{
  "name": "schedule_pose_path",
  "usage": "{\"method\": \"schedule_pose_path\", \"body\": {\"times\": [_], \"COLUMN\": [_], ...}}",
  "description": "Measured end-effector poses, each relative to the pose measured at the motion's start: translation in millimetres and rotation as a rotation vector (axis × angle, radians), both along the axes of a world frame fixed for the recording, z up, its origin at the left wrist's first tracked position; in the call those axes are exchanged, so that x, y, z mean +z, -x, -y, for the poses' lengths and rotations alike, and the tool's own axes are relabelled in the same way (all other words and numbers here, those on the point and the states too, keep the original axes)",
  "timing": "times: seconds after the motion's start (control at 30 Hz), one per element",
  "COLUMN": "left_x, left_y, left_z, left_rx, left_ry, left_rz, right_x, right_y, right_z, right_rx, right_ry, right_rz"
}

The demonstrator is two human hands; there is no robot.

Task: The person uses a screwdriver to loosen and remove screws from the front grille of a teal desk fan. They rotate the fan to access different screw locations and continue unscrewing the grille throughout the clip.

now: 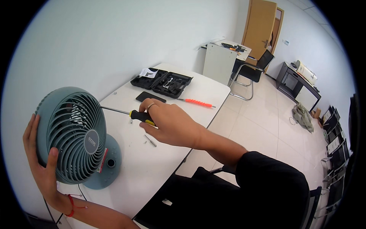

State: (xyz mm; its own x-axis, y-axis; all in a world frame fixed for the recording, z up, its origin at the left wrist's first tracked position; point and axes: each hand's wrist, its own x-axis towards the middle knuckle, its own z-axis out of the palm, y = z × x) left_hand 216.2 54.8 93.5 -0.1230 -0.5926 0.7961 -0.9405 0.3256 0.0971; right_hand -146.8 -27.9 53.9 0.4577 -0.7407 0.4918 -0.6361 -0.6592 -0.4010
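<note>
A teal desk fan with a curved-blade grille stands at the left of the white table, on its round base. Around the fan's left side my left hand is wrapped, thumb on the front of the housing. My right hand grips the black and yellow handle of a screwdriver. Its shaft points left, and the tip reaches the right rim of the fan's grille. Below that hand, a small metal bit or driver piece lies on the table, with tiny loose parts nearby.
Behind my right hand lie a black phone, an open black tool case with a paper on it, and an orange-handled tool. A chair and second desk stand farther off. Monitors line the right wall.
</note>
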Motion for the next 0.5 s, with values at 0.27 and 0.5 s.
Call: {"method": "schedule_pose_path", "body": {"times": [0.27, 0.5], "left_x": [1, 0], "left_y": [5, 8], "left_z": [-1, -3], "left_rx": [0.033, -0.004], "left_ry": [0.016, 0.001], "left_rz": [0.020, -0.038], "right_x": [-11, -12], "right_y": [-1, -4], "right_z": [6, 11], "right_rx": [-0.067, -0.048], "right_ry": [0.371, 0.222], "right_rz": [-0.184, -0.202]}}
